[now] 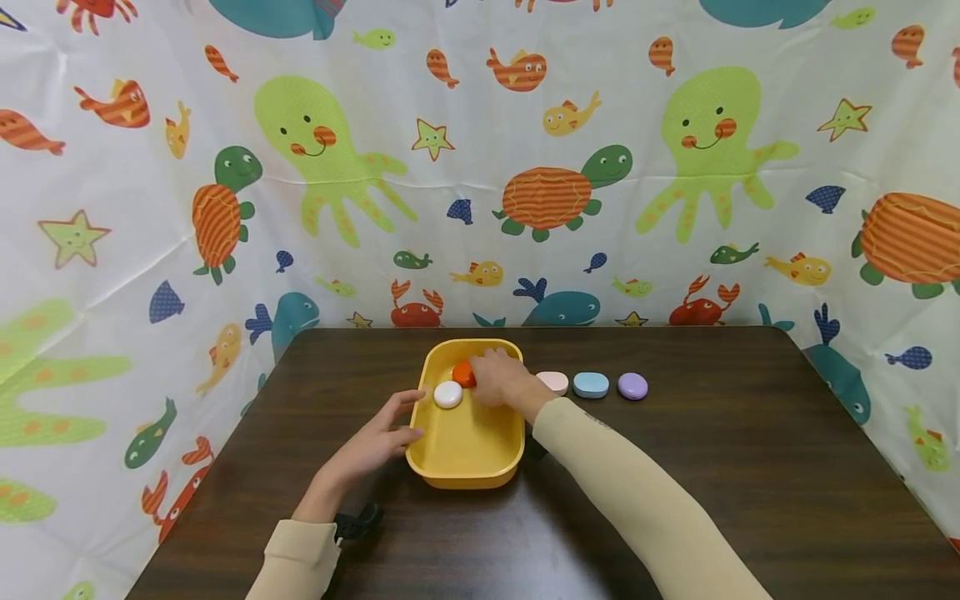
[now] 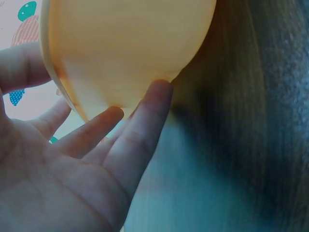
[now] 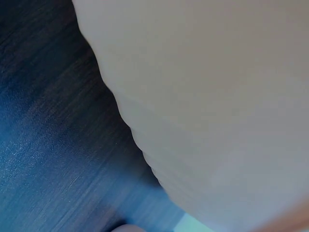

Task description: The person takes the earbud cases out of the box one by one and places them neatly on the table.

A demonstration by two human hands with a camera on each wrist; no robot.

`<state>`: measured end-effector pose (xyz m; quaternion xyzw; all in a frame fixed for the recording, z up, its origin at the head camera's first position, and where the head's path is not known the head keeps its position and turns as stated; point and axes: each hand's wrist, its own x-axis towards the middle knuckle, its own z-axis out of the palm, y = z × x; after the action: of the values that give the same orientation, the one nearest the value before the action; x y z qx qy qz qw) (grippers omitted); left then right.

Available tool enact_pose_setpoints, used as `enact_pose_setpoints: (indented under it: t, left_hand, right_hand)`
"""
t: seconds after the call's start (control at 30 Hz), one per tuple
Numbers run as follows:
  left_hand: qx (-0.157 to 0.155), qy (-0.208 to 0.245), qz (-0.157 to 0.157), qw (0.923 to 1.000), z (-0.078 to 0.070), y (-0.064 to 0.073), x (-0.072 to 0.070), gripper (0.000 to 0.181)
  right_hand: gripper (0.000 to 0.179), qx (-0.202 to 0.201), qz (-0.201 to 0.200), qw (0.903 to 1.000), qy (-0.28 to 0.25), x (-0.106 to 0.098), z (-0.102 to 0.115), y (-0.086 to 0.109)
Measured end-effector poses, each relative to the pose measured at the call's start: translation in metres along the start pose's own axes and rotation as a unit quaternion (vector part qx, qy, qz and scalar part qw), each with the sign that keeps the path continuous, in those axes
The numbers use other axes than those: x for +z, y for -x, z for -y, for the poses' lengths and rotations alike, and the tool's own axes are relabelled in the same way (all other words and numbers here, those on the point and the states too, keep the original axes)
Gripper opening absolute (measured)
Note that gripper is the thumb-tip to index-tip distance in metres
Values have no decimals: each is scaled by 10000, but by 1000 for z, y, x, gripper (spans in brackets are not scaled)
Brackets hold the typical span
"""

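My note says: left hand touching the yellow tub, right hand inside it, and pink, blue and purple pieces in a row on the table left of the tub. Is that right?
Not quite: the pink piece, blue piece and purple piece lie right of the tub, as the head view shows. The rest stands.

Two pieces (image 1: 448,394) lie in the tray (image 1: 465,450), three others (image 1: 591,385) right of it.
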<state>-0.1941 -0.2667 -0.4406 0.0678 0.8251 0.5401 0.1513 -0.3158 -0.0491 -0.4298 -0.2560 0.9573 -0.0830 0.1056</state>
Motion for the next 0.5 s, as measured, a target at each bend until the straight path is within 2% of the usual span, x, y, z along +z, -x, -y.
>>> enact_pose_setpoints:
  t: [0.3, 0.5]
  left_hand:
    - [11, 80, 6, 10000, 2, 0, 1, 62]
    - [22, 76, -16, 10000, 3, 1, 0, 62]
  right_hand:
    - [34, -273, 14, 9995, 169, 0, 2, 9]
    - [28, -452, -13, 9989, 105, 1, 5, 12]
